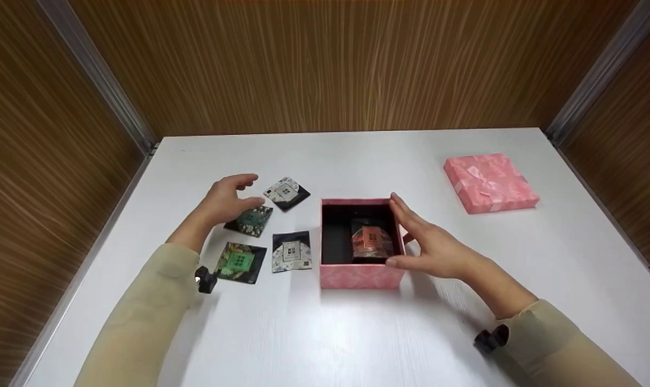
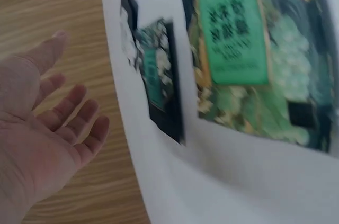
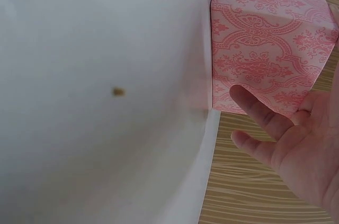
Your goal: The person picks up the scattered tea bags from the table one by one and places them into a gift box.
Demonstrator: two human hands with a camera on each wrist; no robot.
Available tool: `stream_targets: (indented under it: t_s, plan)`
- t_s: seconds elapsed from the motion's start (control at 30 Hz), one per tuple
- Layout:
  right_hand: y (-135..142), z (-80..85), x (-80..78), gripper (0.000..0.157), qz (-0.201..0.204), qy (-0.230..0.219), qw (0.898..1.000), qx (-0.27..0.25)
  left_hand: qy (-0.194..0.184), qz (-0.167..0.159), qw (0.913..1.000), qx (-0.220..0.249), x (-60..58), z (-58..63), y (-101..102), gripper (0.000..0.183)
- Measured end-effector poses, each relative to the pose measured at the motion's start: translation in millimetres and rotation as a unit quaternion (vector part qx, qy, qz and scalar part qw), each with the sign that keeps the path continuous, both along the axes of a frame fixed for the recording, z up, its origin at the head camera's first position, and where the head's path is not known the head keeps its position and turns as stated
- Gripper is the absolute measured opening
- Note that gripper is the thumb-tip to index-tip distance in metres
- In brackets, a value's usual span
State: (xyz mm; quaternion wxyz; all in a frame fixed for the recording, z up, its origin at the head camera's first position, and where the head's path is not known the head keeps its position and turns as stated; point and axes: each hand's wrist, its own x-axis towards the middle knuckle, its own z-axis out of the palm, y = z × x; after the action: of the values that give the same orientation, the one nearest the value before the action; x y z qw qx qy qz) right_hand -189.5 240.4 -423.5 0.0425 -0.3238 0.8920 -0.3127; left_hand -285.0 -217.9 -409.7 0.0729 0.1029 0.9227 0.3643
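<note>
My left hand (image 1: pixel 229 201) hovers over the teal-labelled sachet (image 1: pixel 252 220), fingers loosely bent and holding nothing. Around it on the table lie a green-labelled sachet (image 1: pixel 241 262) and two white-patterned sachets, one farther back (image 1: pixel 287 193) and one beside the box (image 1: pixel 292 251). My right hand (image 1: pixel 435 247) holds the pink box (image 1: pixel 361 276) by its right side, thumb at the front corner and index finger at the back corner. In the right wrist view, two fingers (image 3: pixel 259 113) extend beside its patterned wall. Inside, on the right, rests a red-labelled sachet (image 1: pixel 372 241); the black bottom shows on the left.
A pink lid (image 1: pixel 488 183) with a ribbon bow lies at the back right. The white table (image 1: pixel 357 333) is bordered by wood-grain panels (image 1: pixel 325 64) at the back and sides. Black cameras (image 1: pixel 205 280) are strapped at both wrists.
</note>
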Motion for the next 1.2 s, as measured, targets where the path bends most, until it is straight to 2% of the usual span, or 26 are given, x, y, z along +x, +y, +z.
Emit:
stream_targets:
  t_s: [0.17, 0.37, 0.77, 0.97, 1.2]
  plan:
    - [0, -0.5, -0.1, 0.11, 0.0, 0.002, 1.0, -0.001, -0.035, -0.005, 0.9993, -0.009, -4.1, -14.0, -17, 0.073]
    - [0, -0.3, -0.4, 0.11, 0.001, 0.002, 1.0, 0.0, -0.052, -0.017, 0.9985, -0.009, -4.7, -26.3, -32, 0.081]
    - [0, -0.2, -0.3, 0.11, 0.004, 0.001, 1.0, -0.006, -0.083, -0.05, 0.9951, 0.021, -4.5, -38.2, -36, 0.083]
    - [0, -0.2, 3.3, 0.109, 0.003, -0.004, 1.0, -0.004, -0.078, -0.059, 0.9942, 0.044, -0.8, -42.1, -35, 0.079]
    - [1, 0.5, 5.2, 0.11, 0.002, -0.004, 1.0, -0.003, -0.052, -0.072, 0.9959, 0.018, -0.4, -44.7, -35, 0.078]
